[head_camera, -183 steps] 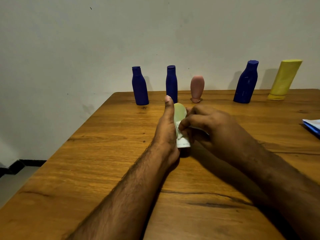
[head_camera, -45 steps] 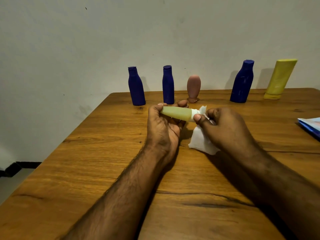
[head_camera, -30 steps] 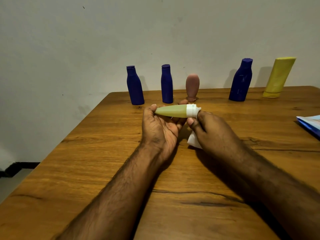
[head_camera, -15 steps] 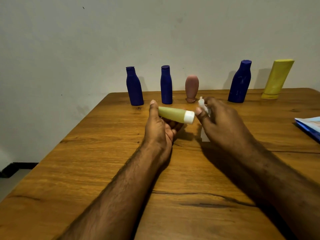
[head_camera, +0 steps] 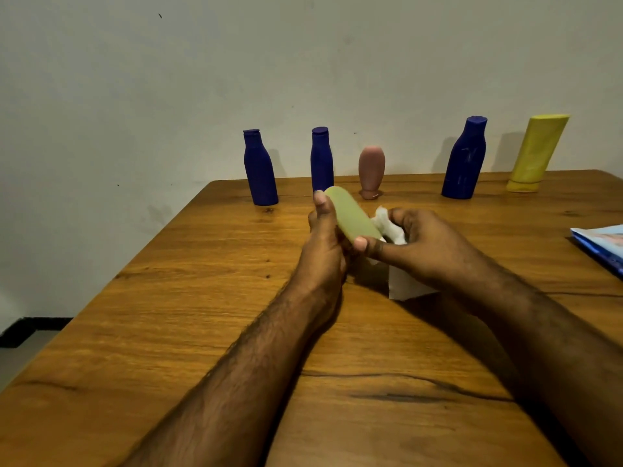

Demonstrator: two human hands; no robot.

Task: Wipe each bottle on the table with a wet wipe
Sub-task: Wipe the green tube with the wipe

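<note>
My left hand (head_camera: 325,246) grips a small pale green bottle (head_camera: 350,214), tilted with its rounded end up and away from me. My right hand (head_camera: 424,246) holds a white wet wipe (head_camera: 392,227) against the bottle's lower right side, thumb on the bottle near its cap end. Part of the wipe hangs down to the table below my right hand. The bottle's white cap is hidden behind my fingers.
Along the far edge of the wooden table (head_camera: 202,298) stand two slim blue bottles (head_camera: 259,168) (head_camera: 322,160), a pink bottle (head_camera: 371,171), a larger blue bottle (head_camera: 465,160) and a leaning yellow bottle (head_camera: 536,153). A blue-and-white packet (head_camera: 600,244) lies at the right edge.
The green bottle has turned from lying sideways to tilted, rounded end up. My right hand, apart from it a moment ago, has come back with the wipe against its lower side.
</note>
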